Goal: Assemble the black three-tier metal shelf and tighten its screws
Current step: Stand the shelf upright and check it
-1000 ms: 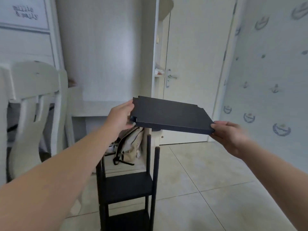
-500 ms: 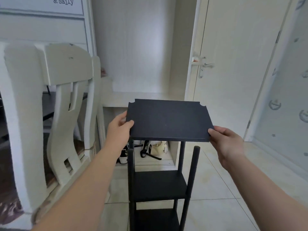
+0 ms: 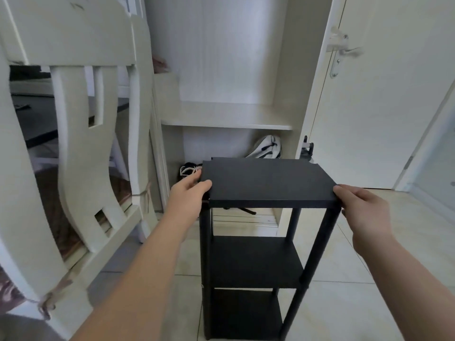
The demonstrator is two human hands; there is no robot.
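Shelf frame (image 3: 256,262) with 2 fitted tiers stands on tiled floor (image 3: 369,303) beside a white chair (image 3: 73,119). Left hand (image 3: 187,195) grips the top panel (image 3: 268,180), atop the posts (image 3: 317,249), at its left edge, thumb on top; right hand (image 3: 362,207) pinches its right front corner.

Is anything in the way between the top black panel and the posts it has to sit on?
Nothing visible. The top panel lies right over the posts, with the left hand and right hand gripping its side edges. Whether it is fully seated cannot be told.
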